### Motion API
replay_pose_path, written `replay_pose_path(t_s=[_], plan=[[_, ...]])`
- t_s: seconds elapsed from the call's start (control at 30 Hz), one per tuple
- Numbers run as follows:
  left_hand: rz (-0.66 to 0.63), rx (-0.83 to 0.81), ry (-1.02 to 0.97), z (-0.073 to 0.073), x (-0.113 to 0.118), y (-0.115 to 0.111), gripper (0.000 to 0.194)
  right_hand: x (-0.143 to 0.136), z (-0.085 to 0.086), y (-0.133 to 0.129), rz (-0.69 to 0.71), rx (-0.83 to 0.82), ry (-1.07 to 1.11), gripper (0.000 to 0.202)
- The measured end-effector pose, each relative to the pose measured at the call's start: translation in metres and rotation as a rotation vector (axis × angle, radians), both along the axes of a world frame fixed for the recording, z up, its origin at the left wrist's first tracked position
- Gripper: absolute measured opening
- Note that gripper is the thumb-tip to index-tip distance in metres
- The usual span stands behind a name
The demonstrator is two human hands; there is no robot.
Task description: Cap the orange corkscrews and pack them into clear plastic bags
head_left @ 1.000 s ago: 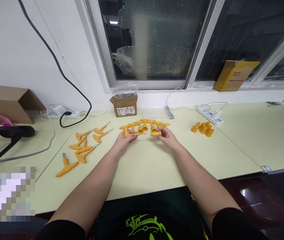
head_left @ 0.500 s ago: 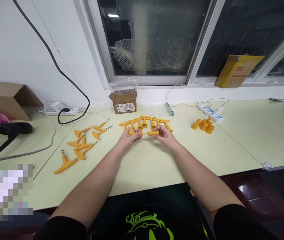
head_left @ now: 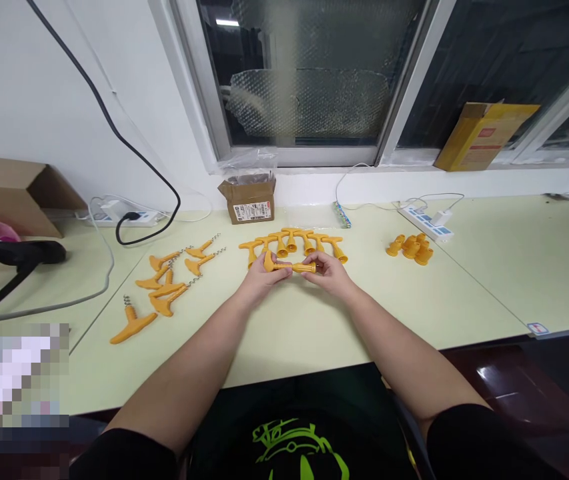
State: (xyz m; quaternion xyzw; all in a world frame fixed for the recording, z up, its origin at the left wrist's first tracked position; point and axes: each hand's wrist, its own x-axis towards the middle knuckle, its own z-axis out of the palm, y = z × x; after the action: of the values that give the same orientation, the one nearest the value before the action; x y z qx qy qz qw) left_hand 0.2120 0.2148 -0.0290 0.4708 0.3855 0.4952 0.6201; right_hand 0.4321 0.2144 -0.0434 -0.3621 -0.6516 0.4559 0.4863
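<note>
The left hand is gripping a yellow corkscrew, fingers closed; the right hand is pinching a yellow sleeve, the parts meeting end to end. Capped corkscrews are lying at their twelve o'clock, bare corkscrews at nine, loose sleeves at three.

We face a pale-framed window with dark glass, a bright strip of light showing in its upper left and a bubbled, translucent sheet across its lower part. Left of the window we see a plain white wall. Below the window, our pale yellow-green table stretches out to both sides of it.
</note>
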Motion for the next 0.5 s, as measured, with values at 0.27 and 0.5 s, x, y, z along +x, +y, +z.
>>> replay_pose_path(t_s=[0.27, 0.5], plan=[[-0.066, 0.316, 0.273, 0.007, 0.004, -0.013, 0.051, -0.009, 0.011, -0.004, 0.083, -0.493, 0.022, 0.036], [-0.070, 0.326, 0.232, 0.006, 0.003, -0.011, 0.052, -0.003, 0.015, -0.008, 0.241, -0.650, 0.149, 0.038]])
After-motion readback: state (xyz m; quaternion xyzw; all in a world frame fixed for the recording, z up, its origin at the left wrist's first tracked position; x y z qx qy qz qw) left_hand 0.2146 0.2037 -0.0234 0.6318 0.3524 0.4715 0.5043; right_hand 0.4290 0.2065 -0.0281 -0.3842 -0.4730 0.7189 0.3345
